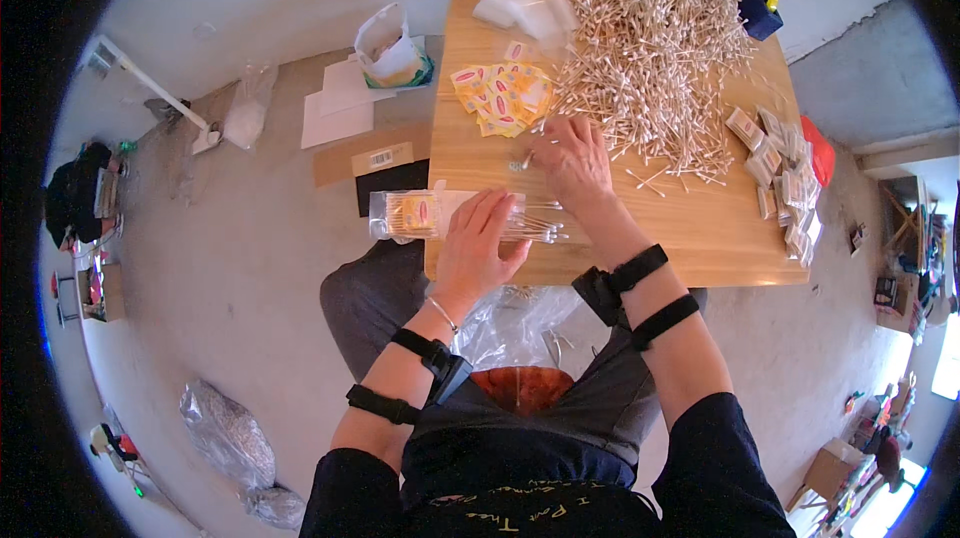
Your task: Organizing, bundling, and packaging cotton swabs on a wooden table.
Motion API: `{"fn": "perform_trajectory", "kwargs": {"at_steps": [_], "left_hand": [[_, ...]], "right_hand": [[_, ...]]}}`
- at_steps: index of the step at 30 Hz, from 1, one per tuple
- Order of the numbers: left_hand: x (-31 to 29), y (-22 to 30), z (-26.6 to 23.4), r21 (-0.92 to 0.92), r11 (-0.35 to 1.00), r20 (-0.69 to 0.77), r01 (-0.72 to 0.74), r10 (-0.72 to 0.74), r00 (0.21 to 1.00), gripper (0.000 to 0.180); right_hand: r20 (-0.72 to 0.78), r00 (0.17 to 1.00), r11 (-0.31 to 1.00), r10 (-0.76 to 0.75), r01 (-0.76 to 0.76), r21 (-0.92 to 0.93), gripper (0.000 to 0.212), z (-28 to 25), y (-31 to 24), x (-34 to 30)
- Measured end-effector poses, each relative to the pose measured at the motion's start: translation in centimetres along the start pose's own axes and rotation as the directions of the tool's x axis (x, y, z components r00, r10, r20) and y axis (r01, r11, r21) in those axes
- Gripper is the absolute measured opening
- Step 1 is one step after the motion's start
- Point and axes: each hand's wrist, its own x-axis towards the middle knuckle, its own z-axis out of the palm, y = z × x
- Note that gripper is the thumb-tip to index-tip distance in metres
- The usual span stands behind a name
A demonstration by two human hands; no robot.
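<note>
The left hand [478, 243] lies flat and spread on the clear plastic sleeve of wooden cotton swabs [455, 215] at the wooden surface's [690, 238] near edge, mid-frame (packing step, I judge), while the right hand [572, 160], fingers curled, gathers from the loose swab heap [650, 38].

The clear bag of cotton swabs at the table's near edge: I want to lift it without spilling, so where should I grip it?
Probably the closed end of the clear bag, which overhangs the table on the person's left, so fingers could close around it from that side. Swab tips stick out of the other end, beside the left hand resting flat on it, so keep that end level or raised.
</note>
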Motion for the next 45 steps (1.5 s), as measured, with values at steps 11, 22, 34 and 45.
{"fn": "perform_trajectory", "kwargs": {"at_steps": [11,22,34,45], "left_hand": [[0.0,0.3,0.2,-0.036,0.998,0.002,0.051,-0.051,0.999,0.071],[-0.1,0.2,0.1,-0.141,0.984,-0.036,0.107,-0.113,0.993,0.085],[-0.8,-0.3,0.1,-0.2,0.97,-0.07,0.136,-0.153,0.986,0.086],[-1.0,-0.9,0.4,-0.379,0.92,-0.146,0.1,-0.166,0.975,0.062]], "right_hand": [[0.145,0.983,0.993,0.112,-0.118,0.03,0.011,-0.1,-3.6,-3.1],[-0.147,0.831,0.818,0.536,-0.555,-0.151,0.016,-4.8,5.9,-9.9],[0.041,0.954,0.95,0.297,-0.3,0.089,0.007,-2.2,-0.1,-6.5],[0.127,0.97,0.975,0.209,-0.216,0.05,0.067,-0.4,-6.4,-7.0]]}}
